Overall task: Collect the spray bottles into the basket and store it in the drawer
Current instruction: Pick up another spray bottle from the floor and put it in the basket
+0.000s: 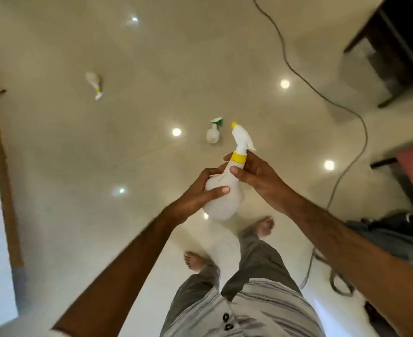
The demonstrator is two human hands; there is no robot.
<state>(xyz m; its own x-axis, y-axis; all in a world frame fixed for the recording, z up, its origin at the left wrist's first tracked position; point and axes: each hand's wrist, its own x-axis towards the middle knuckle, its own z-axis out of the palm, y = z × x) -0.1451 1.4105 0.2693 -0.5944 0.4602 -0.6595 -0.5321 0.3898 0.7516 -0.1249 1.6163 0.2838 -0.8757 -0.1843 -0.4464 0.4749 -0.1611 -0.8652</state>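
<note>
Stood barefoot on the pale glossy floor (pixel 66 154). Held a white spray bottle with a yellow collar (pixel 227 190) over the feet, nozzle tilted away: left hand (pixel 195 198) in a closed grip round the body, right hand (pixel 256 176) in a closed grip at the neck. Beyond the held bottle, a green-nozzled spray bottle (pixel 213 132) upright on the floor; farther left, a third bottle (pixel 94 83) lying down. Right of it, a grey cable (pixel 322 93) trailing across.

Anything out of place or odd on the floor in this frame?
Yes. Two spray bottles are on the floor: the yellow-collared bottle lies tipped on its side, far left; the green-nozzled bottle stands upright nearer. A grey cable trails loose across the tiles. No spill or damage is visible.
</note>
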